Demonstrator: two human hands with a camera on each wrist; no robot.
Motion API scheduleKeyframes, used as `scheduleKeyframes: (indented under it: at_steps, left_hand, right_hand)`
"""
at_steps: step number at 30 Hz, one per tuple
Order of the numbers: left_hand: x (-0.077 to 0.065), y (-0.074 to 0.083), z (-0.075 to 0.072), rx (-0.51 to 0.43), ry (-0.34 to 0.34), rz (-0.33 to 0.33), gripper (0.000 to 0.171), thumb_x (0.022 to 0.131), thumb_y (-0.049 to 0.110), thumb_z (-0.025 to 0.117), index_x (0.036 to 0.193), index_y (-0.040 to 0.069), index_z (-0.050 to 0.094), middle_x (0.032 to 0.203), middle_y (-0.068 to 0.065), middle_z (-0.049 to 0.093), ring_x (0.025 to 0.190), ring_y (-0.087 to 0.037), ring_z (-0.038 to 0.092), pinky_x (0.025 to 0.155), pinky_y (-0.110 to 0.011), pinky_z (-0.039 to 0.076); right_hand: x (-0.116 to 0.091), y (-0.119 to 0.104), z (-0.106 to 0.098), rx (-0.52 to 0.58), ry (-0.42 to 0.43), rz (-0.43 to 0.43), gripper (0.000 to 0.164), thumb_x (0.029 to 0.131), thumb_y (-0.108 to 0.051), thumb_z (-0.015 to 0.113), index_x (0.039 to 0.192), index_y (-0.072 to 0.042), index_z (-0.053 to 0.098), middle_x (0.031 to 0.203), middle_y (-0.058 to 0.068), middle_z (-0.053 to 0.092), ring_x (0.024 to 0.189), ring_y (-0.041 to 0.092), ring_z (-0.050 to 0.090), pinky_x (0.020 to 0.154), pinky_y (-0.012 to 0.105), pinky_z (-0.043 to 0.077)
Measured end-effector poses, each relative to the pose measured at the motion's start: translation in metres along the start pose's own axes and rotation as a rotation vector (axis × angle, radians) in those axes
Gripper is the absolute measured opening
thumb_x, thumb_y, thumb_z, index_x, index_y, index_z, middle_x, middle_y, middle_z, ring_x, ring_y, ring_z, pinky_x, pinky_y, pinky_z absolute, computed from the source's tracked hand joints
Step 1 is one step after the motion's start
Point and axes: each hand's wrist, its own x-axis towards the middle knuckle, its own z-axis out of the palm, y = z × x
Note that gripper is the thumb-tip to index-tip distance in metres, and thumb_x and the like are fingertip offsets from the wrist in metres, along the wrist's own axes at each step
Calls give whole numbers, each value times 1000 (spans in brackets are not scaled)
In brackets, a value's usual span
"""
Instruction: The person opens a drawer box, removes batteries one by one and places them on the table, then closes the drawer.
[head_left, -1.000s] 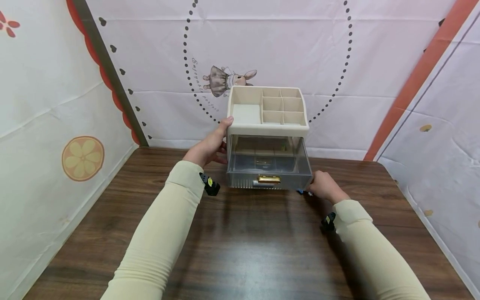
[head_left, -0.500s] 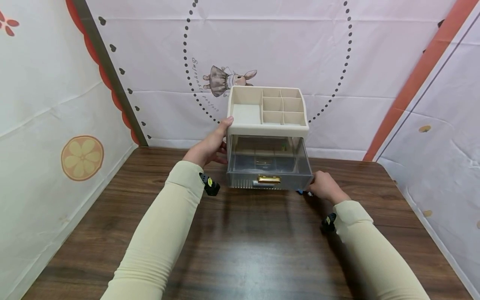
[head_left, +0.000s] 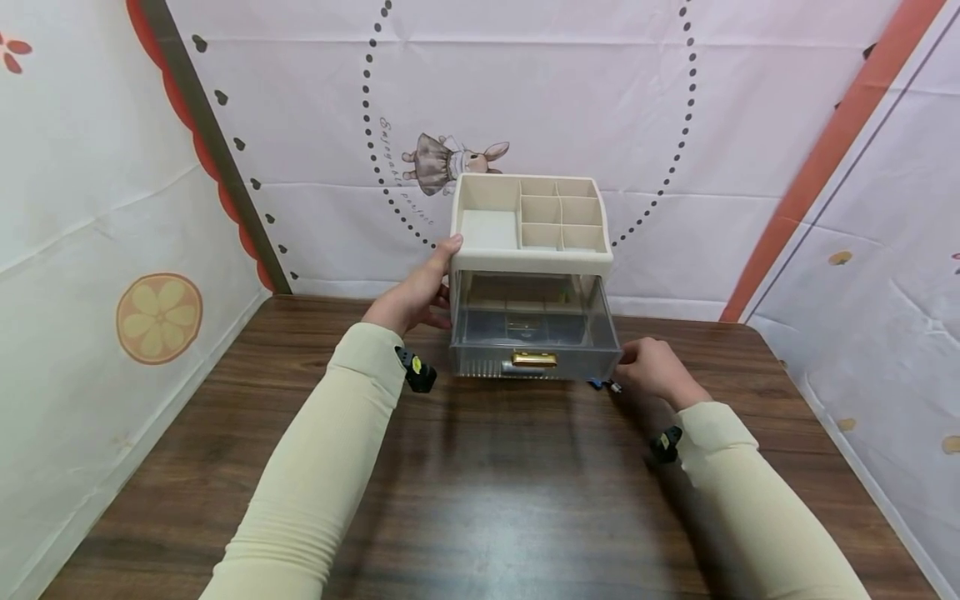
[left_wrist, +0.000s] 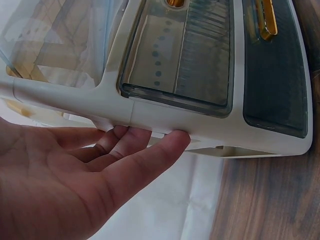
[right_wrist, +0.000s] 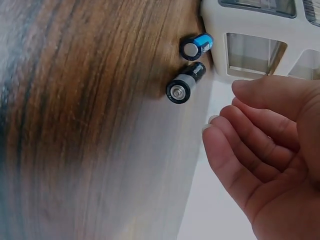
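A cream drawer organizer [head_left: 534, 262] with smoky clear fronts and a gold handle [head_left: 534, 359] stands on the table. My left hand [head_left: 411, 296] holds its left side, the thumb near the upper corner in the head view and the other fingertips at the side frame in the left wrist view. By the lower right corner is my right hand [head_left: 660, 371], fingers loosely curved and nothing between them. Close to its fingertips in the right wrist view lie two batteries, one blue and black [right_wrist: 199, 46], the other black and silver [right_wrist: 186, 83], beside the organizer's base.
On top of the organizer is a divided tray [head_left: 491, 229] with one large compartment and several small ones. The dark wooden table [head_left: 480, 492] extends in front. Printed cloth walls [head_left: 645, 108] enclose the back and both sides.
My right hand has shifted slightly right, away from the organizer's corner, so more of the batteries shows. My left hand keeps its place. The head view has turned slightly.
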Motion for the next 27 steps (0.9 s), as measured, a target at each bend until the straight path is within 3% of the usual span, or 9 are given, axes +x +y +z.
scheduleKeyframes:
  at_steps: [15,27]
  left_hand:
    - [-2,0,0,4,-7,-3,100,76,91,25,146,20,36,113,-18,48,98,-28,53,76,-47,56]
    - [-2,1,-1,5,-7,-4,99,77,90,24,148,21,34,116,-19,46,100,-28,51,77,-47,56]
  right_hand:
    - [-8,-14,-23,30,32,15,17,91,-16,65,101,-4,72,91,11,72,78,19,64,65,34,52]
    - [-16,-32,-40,10,82,-58,18,92,-14,64,105,-4,71,97,13,72,87,25,66,73,42,54]
